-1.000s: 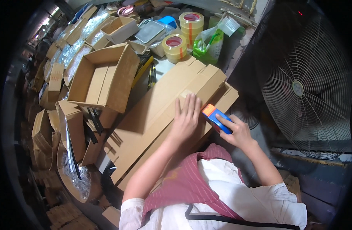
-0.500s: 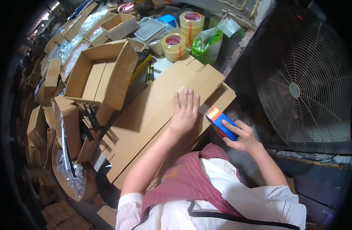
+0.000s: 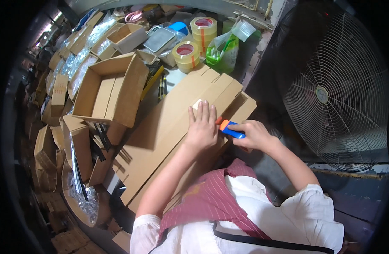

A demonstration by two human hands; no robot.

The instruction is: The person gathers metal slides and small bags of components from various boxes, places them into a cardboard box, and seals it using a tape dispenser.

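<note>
My left hand [image 3: 201, 126] lies flat, fingers together, on the top sheet of a stack of flattened cardboard boxes [image 3: 169, 127] that runs diagonally across the table. Just right of it my right hand [image 3: 254, 134] grips a blue and orange tape dispenser [image 3: 229, 128], its orange end touching the cardboard beside my left fingers. A strip of pale tape [image 3: 198, 103] shows at my left fingertips.
An open cardboard box [image 3: 112, 86] stands to the left, with more boxes [image 3: 76, 144] and plastic bags around it. Rolls of yellow tape [image 3: 186, 55] and a green bag [image 3: 222, 53] sit at the back. A large wire-guarded fan [image 3: 334, 93] stands on the right.
My right hand has drawn the tape dispenser along the cardboard edge toward my left hand. My left hand has stayed pressed flat on the box.
</note>
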